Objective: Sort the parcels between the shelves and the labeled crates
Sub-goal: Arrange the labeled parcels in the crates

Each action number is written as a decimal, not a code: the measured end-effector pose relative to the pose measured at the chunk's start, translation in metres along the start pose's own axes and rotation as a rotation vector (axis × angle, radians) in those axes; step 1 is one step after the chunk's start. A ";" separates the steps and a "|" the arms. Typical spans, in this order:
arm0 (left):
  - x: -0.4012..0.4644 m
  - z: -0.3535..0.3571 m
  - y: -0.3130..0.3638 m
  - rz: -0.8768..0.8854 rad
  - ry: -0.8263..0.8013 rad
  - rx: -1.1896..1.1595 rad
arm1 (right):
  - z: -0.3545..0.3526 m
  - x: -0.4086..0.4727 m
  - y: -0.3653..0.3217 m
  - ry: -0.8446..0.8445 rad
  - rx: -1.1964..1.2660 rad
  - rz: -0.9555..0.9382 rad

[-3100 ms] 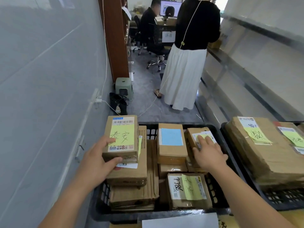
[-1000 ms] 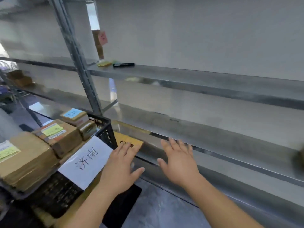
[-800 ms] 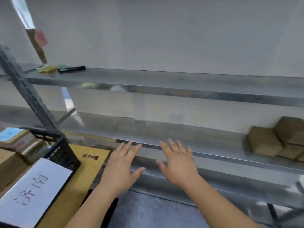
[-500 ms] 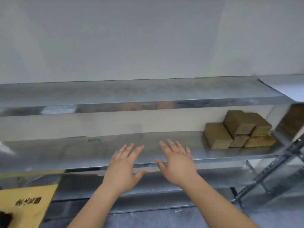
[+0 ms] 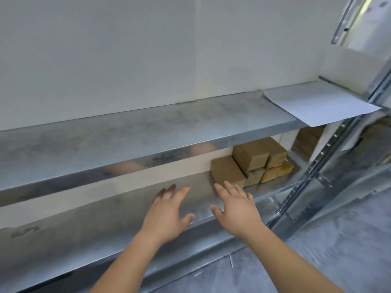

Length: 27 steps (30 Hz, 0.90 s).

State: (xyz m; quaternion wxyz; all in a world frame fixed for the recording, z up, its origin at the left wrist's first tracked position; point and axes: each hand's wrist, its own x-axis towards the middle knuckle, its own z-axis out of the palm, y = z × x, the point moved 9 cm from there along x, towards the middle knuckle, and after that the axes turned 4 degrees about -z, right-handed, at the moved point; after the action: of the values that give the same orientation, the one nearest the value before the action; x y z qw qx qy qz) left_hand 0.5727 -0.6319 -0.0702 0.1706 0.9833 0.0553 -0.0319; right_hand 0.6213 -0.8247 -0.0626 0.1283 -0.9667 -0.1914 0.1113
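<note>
Both hands out in front of me, empty: my left hand [image 5: 167,214] and my right hand [image 5: 237,208] have fingers spread and straight, so neither grip has hold of anything. The parcels [image 5: 251,163] sit stacked just beyond my right fingertips, up and to the right, pushed against the back wall on the lower shelf [image 5: 105,220]. Here's my worry: the stack looks uneven, boxes leaning on one another, so pulling one from underneath could tip the others toward the shelf end. The upper shelf [image 5: 137,132] hangs low over my knuckles, and lifting too early would likely knock my hands or a box against its front lip. To the right of my right hand stands the upright post [image 5: 296,195], so there's little room that side. Left of my left hand the lower shelf runs bare, with plenty of room to slide things out. A sheet of paper [image 5: 317,104] overhangs the upper shelf above the stack and could get brushed off.
</note>
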 end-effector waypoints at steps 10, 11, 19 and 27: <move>0.088 0.071 0.071 -0.103 -0.118 -0.040 | 0.013 0.082 0.106 -0.128 0.016 -0.015; 0.098 0.081 0.076 -0.111 -0.128 -0.050 | 0.017 0.090 0.113 -0.146 0.021 -0.022; 0.157 0.140 0.104 -0.153 -0.174 -0.106 | 0.037 0.125 0.144 -0.172 0.019 -0.117; 0.161 0.144 0.113 -0.208 -0.056 -0.305 | 0.045 0.133 0.148 0.026 0.152 -0.214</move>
State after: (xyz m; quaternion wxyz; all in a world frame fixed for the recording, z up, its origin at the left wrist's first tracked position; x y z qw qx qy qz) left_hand 0.7401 -0.7707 -0.1811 0.3151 0.9336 0.1562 -0.0680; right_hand 0.7801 -0.8947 -0.1698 0.2146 -0.9297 -0.2826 0.0987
